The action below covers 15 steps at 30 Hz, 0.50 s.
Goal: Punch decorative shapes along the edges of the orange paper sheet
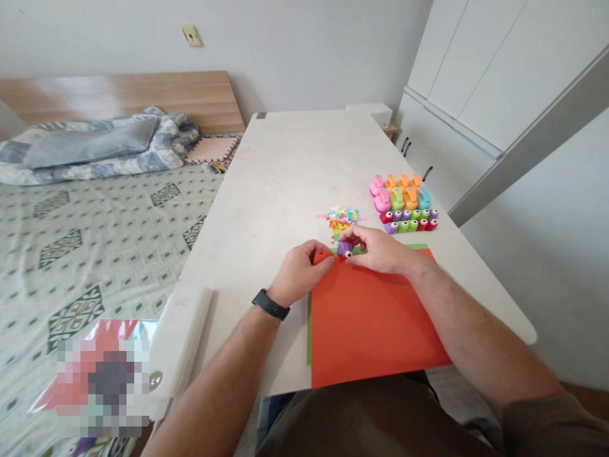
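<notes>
A large sheet of orange paper (375,324) lies in front of me on a green sheet (309,330), of which only the edges show. With thumb and fingers, my left hand (299,270) pinches the far left corner of the orange paper, which curls up a little. A small purple craft punch (344,248) with a round eye-like part sits at the paper's far edge, held in the fingers of my right hand (380,249). Just beyond both hands is a pile of tiny coloured paper cutouts (343,219). Whether the paper is inside the punch's slot, I cannot tell.
On the white table (285,158), rows of larger punches (397,198) and smaller punches (415,222) stand at the right. A long white object (185,336) runs along the left edge. Left of the table is a bed (118,235); a plastic bag (102,336) holds coloured paper.
</notes>
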### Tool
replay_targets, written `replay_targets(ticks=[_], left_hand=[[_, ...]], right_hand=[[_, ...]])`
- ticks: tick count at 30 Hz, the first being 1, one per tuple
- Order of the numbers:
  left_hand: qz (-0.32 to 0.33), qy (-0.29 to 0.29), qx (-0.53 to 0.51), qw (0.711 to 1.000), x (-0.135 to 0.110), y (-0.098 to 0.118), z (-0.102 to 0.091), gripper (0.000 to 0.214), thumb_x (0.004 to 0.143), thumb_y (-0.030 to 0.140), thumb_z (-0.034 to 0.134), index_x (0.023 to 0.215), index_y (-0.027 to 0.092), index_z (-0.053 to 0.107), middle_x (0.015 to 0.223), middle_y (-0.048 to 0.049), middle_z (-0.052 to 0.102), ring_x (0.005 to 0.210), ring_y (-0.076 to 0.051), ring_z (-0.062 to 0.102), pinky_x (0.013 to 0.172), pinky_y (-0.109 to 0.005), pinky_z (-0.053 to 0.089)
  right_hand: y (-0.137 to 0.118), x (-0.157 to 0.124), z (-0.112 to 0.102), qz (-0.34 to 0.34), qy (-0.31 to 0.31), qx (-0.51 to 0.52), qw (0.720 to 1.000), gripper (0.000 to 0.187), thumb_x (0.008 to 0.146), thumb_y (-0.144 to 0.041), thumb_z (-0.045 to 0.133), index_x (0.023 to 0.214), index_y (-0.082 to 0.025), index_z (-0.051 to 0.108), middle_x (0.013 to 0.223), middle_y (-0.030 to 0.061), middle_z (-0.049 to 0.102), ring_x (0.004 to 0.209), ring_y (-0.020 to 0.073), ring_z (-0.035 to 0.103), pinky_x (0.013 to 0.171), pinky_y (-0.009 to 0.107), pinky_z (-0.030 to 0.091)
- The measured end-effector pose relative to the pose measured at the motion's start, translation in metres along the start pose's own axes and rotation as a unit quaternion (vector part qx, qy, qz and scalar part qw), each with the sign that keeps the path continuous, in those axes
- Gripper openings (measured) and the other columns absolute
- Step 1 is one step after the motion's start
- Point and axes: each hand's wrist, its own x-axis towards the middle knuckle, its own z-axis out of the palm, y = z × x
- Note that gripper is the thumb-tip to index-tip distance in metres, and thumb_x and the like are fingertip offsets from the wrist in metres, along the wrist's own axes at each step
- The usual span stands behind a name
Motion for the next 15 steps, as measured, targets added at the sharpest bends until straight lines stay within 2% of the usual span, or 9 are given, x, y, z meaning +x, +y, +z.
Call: replay_targets(ticks=[7,15], left_hand=[[-0.005,-0.007,-0.010,1.000,0.0005,0.0014,-0.0008,0.027,0.090,0.045,0.062,0.099,0.020,0.069,0.076,0.0007,0.066,0.065,-0.013,0.054,0.058,-0.025,0.038],[-0.009,-0.003,-0.013,1.000,-0.0007,0.0011,-0.0018,0.027,0.089,0.045,0.063,0.097,0.020,0.070,0.074,0.0006,0.064,0.063,-0.013,0.053,0.056,-0.024,0.037]], right_hand=[[-0.0007,-0.0007,0.0002,0.001,0.011,0.003,1.000,0.038,0.077,-0.019,0.073,0.115,-0.021,0.067,0.105,0.0036,0.074,0.090,0.0169,0.066,0.083,0.031,0.051],[0.0026,-0.0002,-0.0009,-0.001,0.003,0.031,0.999,0.039,0.077,-0.018,0.074,0.115,-0.022,0.066,0.110,0.0051,0.074,0.098,0.0198,0.069,0.090,0.035,0.054]])
